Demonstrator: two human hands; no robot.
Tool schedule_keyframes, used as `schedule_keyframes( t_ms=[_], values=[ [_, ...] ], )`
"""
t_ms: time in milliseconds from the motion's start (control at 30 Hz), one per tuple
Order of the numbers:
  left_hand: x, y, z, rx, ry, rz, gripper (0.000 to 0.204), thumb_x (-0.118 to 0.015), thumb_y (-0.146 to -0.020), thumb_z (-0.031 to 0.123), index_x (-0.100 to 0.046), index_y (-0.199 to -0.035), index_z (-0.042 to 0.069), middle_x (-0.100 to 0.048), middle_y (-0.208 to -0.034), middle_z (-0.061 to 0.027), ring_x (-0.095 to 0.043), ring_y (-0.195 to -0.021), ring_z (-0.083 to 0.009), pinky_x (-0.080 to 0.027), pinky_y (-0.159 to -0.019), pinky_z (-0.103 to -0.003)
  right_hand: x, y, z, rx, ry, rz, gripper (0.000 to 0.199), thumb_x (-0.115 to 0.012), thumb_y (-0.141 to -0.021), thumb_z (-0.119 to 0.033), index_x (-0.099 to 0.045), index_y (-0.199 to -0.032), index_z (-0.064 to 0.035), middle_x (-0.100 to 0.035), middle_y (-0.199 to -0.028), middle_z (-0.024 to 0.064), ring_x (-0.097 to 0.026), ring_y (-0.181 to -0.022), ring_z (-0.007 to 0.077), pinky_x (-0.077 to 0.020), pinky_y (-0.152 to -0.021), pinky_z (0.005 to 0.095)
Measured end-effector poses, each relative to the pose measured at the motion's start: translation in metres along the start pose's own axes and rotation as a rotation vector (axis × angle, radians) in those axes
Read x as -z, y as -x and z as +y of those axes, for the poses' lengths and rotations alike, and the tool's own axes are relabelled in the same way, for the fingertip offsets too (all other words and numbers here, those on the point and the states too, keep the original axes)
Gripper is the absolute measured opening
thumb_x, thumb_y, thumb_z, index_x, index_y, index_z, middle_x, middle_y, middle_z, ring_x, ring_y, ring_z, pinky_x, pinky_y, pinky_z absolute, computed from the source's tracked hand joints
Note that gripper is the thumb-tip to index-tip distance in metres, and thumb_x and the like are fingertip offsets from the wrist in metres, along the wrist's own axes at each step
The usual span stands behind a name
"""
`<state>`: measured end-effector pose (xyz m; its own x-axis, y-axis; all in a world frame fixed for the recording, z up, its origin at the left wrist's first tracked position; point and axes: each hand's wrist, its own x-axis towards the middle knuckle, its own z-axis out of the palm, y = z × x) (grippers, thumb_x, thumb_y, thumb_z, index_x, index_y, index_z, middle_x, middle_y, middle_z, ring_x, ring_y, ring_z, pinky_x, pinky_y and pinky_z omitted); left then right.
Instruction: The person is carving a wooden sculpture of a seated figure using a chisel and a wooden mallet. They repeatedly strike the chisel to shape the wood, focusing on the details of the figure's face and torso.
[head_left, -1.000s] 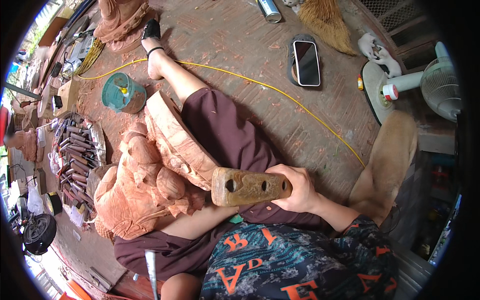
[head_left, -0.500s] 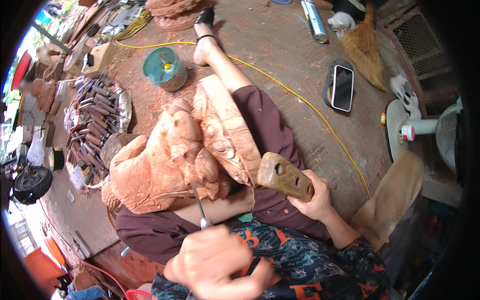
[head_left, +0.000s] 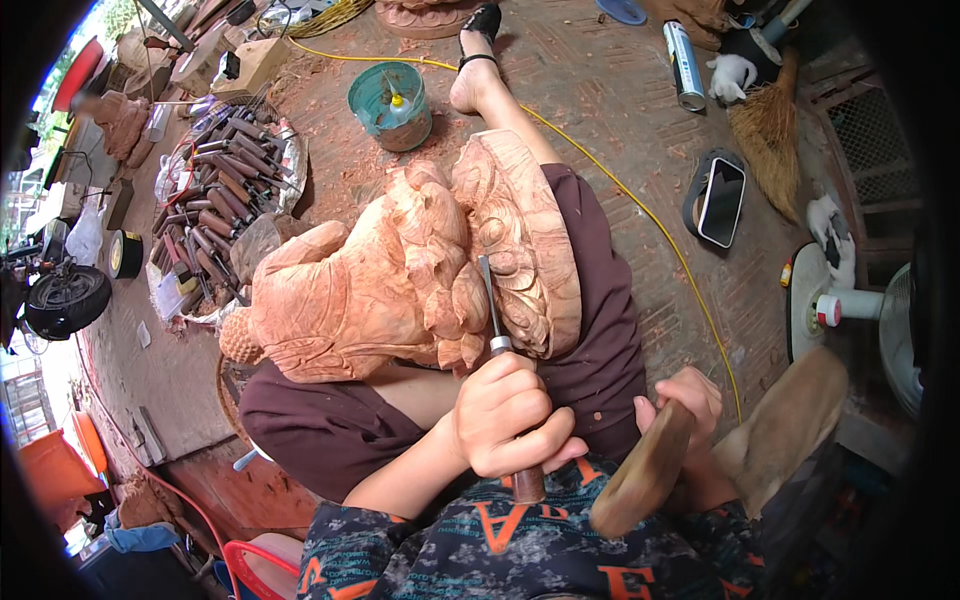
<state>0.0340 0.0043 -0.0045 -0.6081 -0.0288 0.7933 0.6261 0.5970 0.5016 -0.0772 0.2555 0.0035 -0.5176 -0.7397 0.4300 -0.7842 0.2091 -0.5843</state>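
Observation:
A carved reddish wooden statue [head_left: 360, 280] lies across my lap, its bumpy round head toward the left. Its ornate carved base [head_left: 525, 250] leans against my right thigh. My left hand [head_left: 505, 410] is wrapped round the handle of a chisel [head_left: 497, 325]. The metal blade points away from me, its tip over the base's carved folds; contact is hard to judge. Below the fist the brown handle end shows. My right hand [head_left: 695, 400] grips a wooden mallet [head_left: 645, 470], a worn block blurred by motion, held low near my shirt and apart from the chisel.
Many wood-handled carving tools fill a round tray [head_left: 300, 165] at left. Beyond stands a teal bucket [head_left: 405, 130]. A yellow cord [head_left: 640, 205] crosses the floor. At right are a phone [head_left: 722, 202], a broom [head_left: 765, 130], a spray can [head_left: 684, 65] and a fan [head_left: 900, 325].
My left hand and the chisel have moved forward and right, from the statue's body to its base. The mallet has swung down and back toward me. The view has shifted.

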Motion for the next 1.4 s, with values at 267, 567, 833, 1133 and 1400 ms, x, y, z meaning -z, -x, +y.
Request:
schedule_keyframes(
  t_ms=[267,567,833,1133,1400],
  values=[
    [-0.016,-0.005,-0.003,-0.013,-0.113,0.054,0.023,-0.080,-0.080,0.019,-0.065,-0.079,0.002,-0.046,-0.066,-0.0024,-0.049,-0.057,-0.0210,-0.041,-0.055,-0.034,0.026,-0.035,-0.005,0.398,0.324,-0.023,0.045,-0.079,-0.072,0.001,-0.059,-0.109,-0.0149,-0.052,-0.075,-0.0001,-0.055,-0.058,0.0170,-0.0470,-0.052,0.0312],
    [-0.033,-0.009,-0.009,-0.037,-0.199,0.121,0.025,-0.082,-0.071,0.017,-0.062,-0.075,0.003,-0.038,-0.064,0.0009,-0.041,-0.054,-0.0158,-0.029,-0.052,-0.032,0.035,-0.022,0.003,0.298,0.350,-0.090,0.041,-0.073,-0.073,0.004,-0.055,-0.106,-0.0125,-0.051,-0.073,0.0012,-0.053,-0.057,0.0194,-0.0451,-0.051,0.0330],
    [-0.023,-0.005,-0.005,-0.047,-0.191,0.075,0.024,-0.080,-0.084,0.021,-0.065,-0.080,0.002,-0.049,-0.068,-0.0016,-0.051,-0.059,-0.0203,-0.044,-0.059,-0.034,0.031,-0.017,0.004,0.247,0.275,-0.123,0.045,-0.073,-0.076,0.006,-0.051,-0.112,-0.0094,-0.053,-0.073,0.0047,-0.054,-0.055,0.0226,-0.0430,-0.050,0.0363],
    [-0.021,-0.001,0.003,0.001,-0.185,0.013,0.028,-0.080,-0.085,0.028,-0.066,-0.082,0.004,-0.049,-0.070,-0.0011,-0.053,-0.061,-0.0187,-0.044,-0.061,-0.033,0.018,-0.015,0.006,0.261,0.134,0.046,0.043,-0.078,-0.072,0.004,-0.058,-0.106,-0.0124,-0.053,-0.075,0.0004,-0.054,-0.057,0.0181,-0.0439,-0.051,0.0307],
    [-0.016,-0.012,-0.003,0.026,-0.177,0.032,0.025,-0.081,-0.078,0.023,-0.066,-0.078,0.004,-0.046,-0.067,-0.0007,-0.049,-0.058,-0.0183,-0.038,-0.057,-0.033,0.026,-0.010,0.002,0.249,0.259,-0.049,0.044,-0.076,-0.073,0.003,-0.059,-0.110,-0.0126,-0.052,-0.077,0.0007,-0.054,-0.059,0.0187,-0.0460,-0.052,0.0335]
  ],
)
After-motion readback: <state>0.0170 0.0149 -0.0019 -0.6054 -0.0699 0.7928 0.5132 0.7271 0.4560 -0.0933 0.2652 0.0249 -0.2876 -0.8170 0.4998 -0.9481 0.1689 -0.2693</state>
